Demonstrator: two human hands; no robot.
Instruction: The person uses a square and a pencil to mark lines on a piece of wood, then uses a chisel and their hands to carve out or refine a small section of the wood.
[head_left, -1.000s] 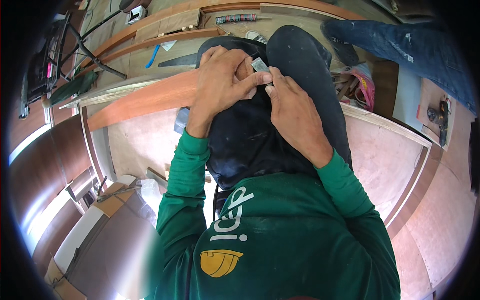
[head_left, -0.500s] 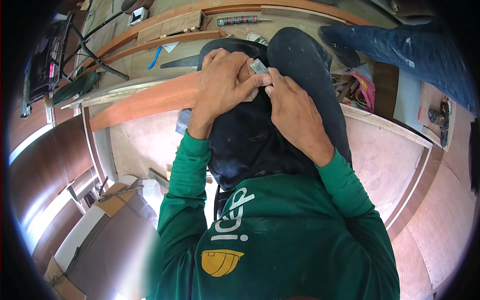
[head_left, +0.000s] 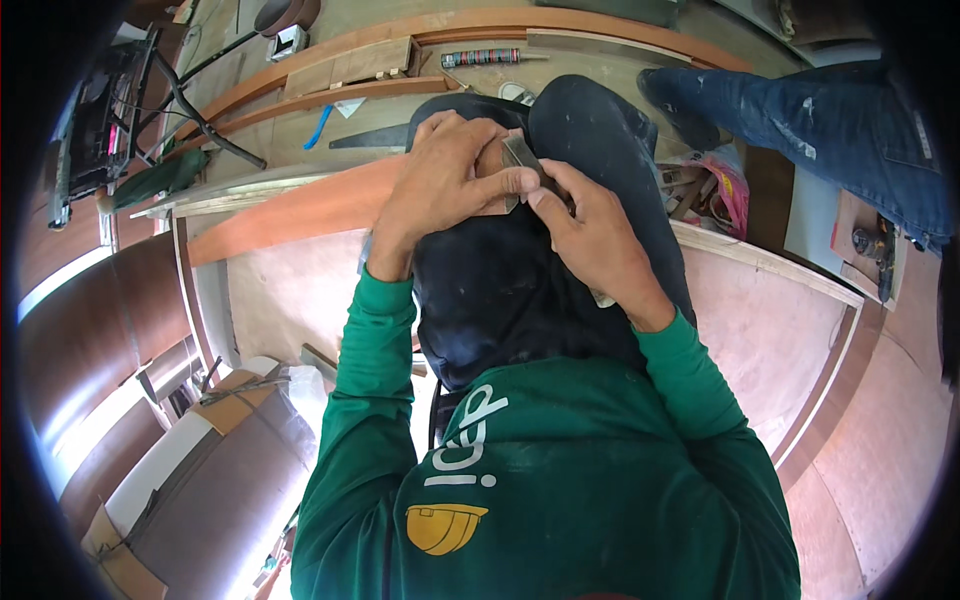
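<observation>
My left hand (head_left: pixel 450 180) and my right hand (head_left: pixel 595 235) meet above my dark-trousered knees (head_left: pixel 570 130). Both pinch a small flat grey metal piece (head_left: pixel 520 155) between thumbs and fingertips. The left hand also presses a thin brown wooden strip (head_left: pixel 492 175) under the metal piece. I wear a green long-sleeved shirt (head_left: pixel 560 470). Most of the strip is hidden by my fingers.
A long orange-brown board (head_left: pixel 290 215) lies across to the left. Plywood panels (head_left: pixel 790 330) form the floor on the right. Another person's leg in blue jeans (head_left: pixel 820 110) stands at the upper right. A sealant tube (head_left: pixel 490 57), a blue tool (head_left: pixel 320 125) and wooden strips lie beyond.
Both hands have stayed at the knees; the fingers have shifted slightly on the small metal piece.
</observation>
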